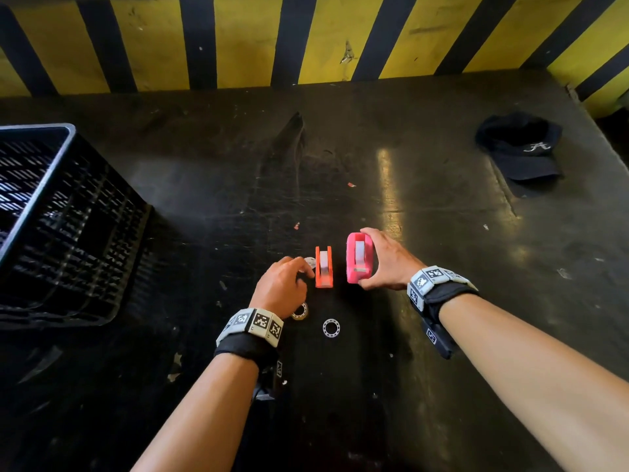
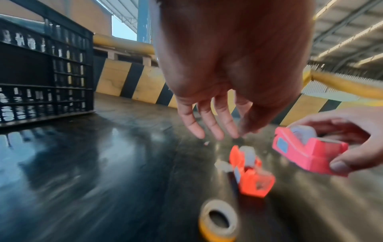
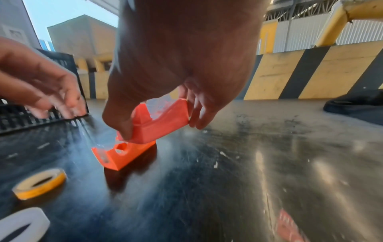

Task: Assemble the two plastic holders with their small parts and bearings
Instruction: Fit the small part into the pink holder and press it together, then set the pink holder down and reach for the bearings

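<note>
The right hand [image 1: 384, 260] pinches the pink holder [image 1: 360, 257] between thumb and fingers, lifted just off the dark table [image 1: 442, 233], a little nearer the front edge than the middle. Just to its left the orange holder [image 1: 323, 267] stands on the table. The left hand [image 1: 284, 284] hovers beside the orange holder, fingers loosely spread and holding nothing, tips close to a small white part [image 1: 309, 262]. Nearer the front edge lie a yellow-edged ring [image 1: 300, 311], half under the left wrist, and a white bearing ring [image 1: 331, 327]. A black crate [image 1: 51, 216] sits at the left edge and a dark cap [image 1: 520, 148] near the far right corner.
</note>
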